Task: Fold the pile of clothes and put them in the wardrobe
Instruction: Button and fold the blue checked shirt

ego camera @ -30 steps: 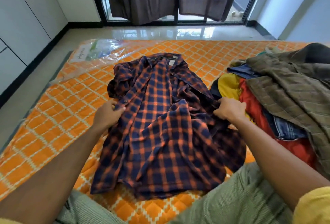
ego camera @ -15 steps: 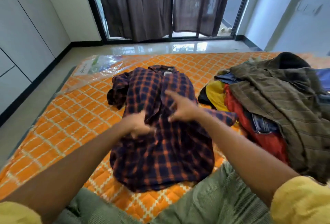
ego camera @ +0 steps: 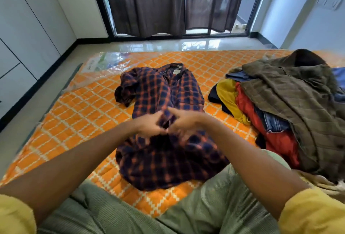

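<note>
A navy and orange plaid shirt [ego camera: 162,95] lies collar away from me on the orange quilted mattress [ego camera: 78,114]. Its sides are drawn in toward the middle and its left sleeve is bunched at the far left. My left hand [ego camera: 149,127] and my right hand [ego camera: 183,123] meet over the shirt's middle, and each pinches the cloth there. Both are blurred by motion. The pile of clothes [ego camera: 280,110] sits to the right, an olive jacket on top of red, yellow and denim pieces.
White wardrobe doors [ego camera: 28,34] line the left wall. Dark curtains [ego camera: 168,2] hang over a glass door at the back. Clear plastic wrap [ego camera: 106,62] lies at the mattress's far left corner. My green-trousered legs [ego camera: 205,205] fill the foreground.
Both hands have moved from the shirt's outer edges to its middle, pulling the sides inward. The shirt is narrower than a second ago. The camera has tilted up.
</note>
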